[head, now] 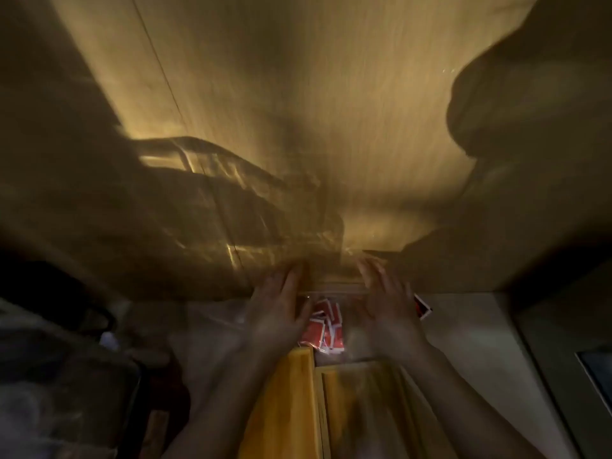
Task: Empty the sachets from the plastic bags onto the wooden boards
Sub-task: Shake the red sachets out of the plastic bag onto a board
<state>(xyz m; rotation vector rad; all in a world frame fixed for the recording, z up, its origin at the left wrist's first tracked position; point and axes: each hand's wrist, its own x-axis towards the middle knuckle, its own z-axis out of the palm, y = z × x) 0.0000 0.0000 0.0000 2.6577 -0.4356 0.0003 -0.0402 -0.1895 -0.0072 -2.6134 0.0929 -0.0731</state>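
Observation:
The frame is dim and blurred by motion. Both my hands reach forward, held close together. My left hand (278,309) and my right hand (387,303) each grip a side of a clear plastic bag (331,289). Several red sachets (323,329) hang in the bag between my hands. Below them lie two yellow wooden boards side by side: a left board (281,409) and a right board (361,409). One red and white sachet (422,308) lies on the surface just right of my right hand.
A wood-grain wall (298,94) rises straight ahead, with shadows of the bag and of a person cast on it. A pale tabletop (470,342) extends to the right. Dark, unclear objects (66,359) crowd the left side. A framed dark panel (596,369) sits at far right.

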